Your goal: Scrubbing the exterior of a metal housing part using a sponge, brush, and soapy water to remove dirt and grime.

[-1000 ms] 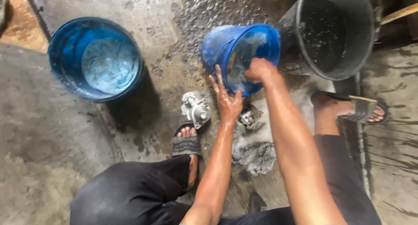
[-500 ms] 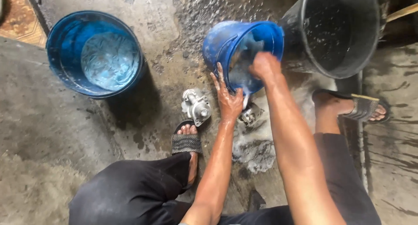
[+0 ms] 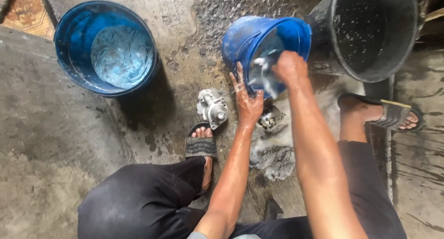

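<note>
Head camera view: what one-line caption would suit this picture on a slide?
Crouched on wet concrete, right hand tips a small blue bucket while water spills by the open left hand.

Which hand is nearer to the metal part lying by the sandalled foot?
Left. The left hand is just right of the metal part, fingers spread against the tilted blue bucket. The right hand is farther away, at the bucket's mouth.

Soft daylight, sharp except where your hand moves

You get even, diffuse light; the blue bucket drops a dark shadow to its lower right, wet concrete floor glints with small highlights, your right hand and the splashing water blur with motion, and the black tub bends slightly at the frame's edge
</note>
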